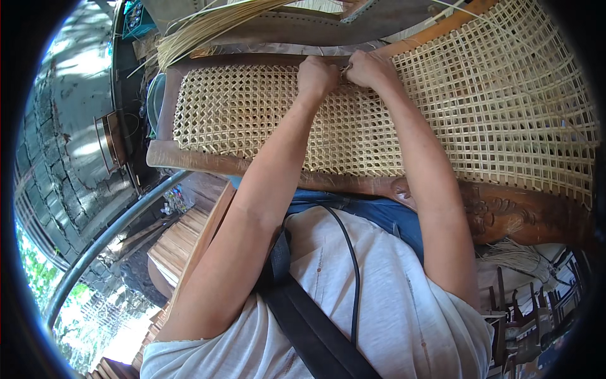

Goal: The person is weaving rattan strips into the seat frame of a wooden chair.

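A wooden chair frame [208, 162] lies across my lap, filled with a woven cane panel [246, 104]. At the frame's far rail, near the middle, my left hand [317, 77] is closed with its fingers curled down at the weave's edge. Just right of it, nearly touching, my right hand [372, 69] is closed in a pinch at the same rail. Whatever the fingertips hold is hidden behind the knuckles. On the left the weave is dense; toward the right it is more open, with loose strands lying over it.
A bundle of loose cane strands [214, 26] rests over the frame's far left corner. Beyond the rail stands another wooden piece with small holes [265, 30]. Carved wood [499, 208] edges the near right side. A curved metal tube [120, 234] and stacked wood [183, 237] are at left.
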`<action>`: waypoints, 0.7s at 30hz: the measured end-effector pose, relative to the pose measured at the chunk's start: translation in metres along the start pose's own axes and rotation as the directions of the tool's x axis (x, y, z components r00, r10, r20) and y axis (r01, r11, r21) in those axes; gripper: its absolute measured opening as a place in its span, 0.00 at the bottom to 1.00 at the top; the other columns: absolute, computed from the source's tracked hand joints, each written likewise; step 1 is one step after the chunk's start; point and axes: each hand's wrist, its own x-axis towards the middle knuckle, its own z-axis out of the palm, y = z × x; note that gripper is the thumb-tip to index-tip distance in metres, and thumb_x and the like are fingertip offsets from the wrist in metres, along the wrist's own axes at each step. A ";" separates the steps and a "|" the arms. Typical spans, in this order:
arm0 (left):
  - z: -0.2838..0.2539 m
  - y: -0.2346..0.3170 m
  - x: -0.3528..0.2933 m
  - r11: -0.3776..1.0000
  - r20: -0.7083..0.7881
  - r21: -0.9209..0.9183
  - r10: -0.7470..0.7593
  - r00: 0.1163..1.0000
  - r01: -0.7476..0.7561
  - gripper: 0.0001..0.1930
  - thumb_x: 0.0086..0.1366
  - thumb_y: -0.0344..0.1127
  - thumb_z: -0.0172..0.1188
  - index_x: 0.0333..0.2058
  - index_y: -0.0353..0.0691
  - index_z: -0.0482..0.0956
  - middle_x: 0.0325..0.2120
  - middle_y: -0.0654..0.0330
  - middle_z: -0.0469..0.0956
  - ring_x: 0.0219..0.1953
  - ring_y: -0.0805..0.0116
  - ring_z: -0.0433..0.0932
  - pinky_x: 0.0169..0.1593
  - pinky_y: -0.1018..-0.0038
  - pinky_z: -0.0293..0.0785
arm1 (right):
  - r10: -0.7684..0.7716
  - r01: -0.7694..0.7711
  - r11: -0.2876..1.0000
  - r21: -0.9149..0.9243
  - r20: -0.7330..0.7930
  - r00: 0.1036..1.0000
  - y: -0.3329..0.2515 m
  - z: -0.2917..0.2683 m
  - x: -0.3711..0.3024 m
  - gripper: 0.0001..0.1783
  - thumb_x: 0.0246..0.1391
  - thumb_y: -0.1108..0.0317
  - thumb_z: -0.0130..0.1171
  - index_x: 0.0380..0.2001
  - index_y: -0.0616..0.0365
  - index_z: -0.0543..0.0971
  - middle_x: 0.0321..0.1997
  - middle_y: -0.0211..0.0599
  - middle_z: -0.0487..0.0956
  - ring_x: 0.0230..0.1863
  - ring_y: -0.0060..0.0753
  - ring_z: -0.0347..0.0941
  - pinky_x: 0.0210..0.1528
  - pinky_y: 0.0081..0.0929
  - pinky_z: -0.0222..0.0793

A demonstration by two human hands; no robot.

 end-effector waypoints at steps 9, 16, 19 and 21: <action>0.004 -0.013 -0.016 0.992 -0.094 -0.015 0.121 0.988 -0.123 0.13 0.57 0.38 0.58 0.31 0.33 0.84 0.28 0.40 0.81 0.35 0.44 0.82 0.43 0.57 0.79 | -0.145 0.101 0.972 -0.213 -0.200 0.969 0.006 0.006 0.005 0.14 0.54 0.70 0.53 0.41 0.58 0.84 0.46 0.44 0.83 0.52 0.43 0.79 0.52 0.41 0.72; 0.008 -0.012 -0.017 0.968 -0.109 0.096 0.240 0.965 -0.230 0.13 0.61 0.38 0.56 0.30 0.34 0.83 0.28 0.41 0.81 0.35 0.42 0.81 0.42 0.54 0.79 | -0.236 0.159 0.948 -0.274 -0.275 0.932 0.009 0.020 0.013 0.16 0.57 0.57 0.59 0.38 0.60 0.83 0.41 0.48 0.83 0.47 0.48 0.80 0.49 0.44 0.73; 0.006 -0.012 -0.018 0.953 -0.117 0.174 0.270 0.956 -0.248 0.13 0.62 0.39 0.55 0.31 0.35 0.82 0.29 0.41 0.81 0.35 0.42 0.81 0.42 0.53 0.79 | -0.180 0.130 0.973 -0.193 -0.270 0.946 0.005 0.020 0.009 0.19 0.58 0.54 0.60 0.39 0.60 0.83 0.42 0.47 0.83 0.47 0.49 0.80 0.49 0.45 0.74; 0.006 -0.012 -0.018 0.951 -0.111 0.183 0.274 0.955 -0.251 0.13 0.63 0.39 0.55 0.31 0.35 0.81 0.29 0.42 0.82 0.35 0.42 0.82 0.42 0.53 0.79 | -0.146 0.109 0.981 -0.158 -0.250 0.957 0.001 0.017 0.005 0.19 0.58 0.53 0.60 0.39 0.59 0.83 0.42 0.47 0.83 0.47 0.49 0.80 0.49 0.45 0.74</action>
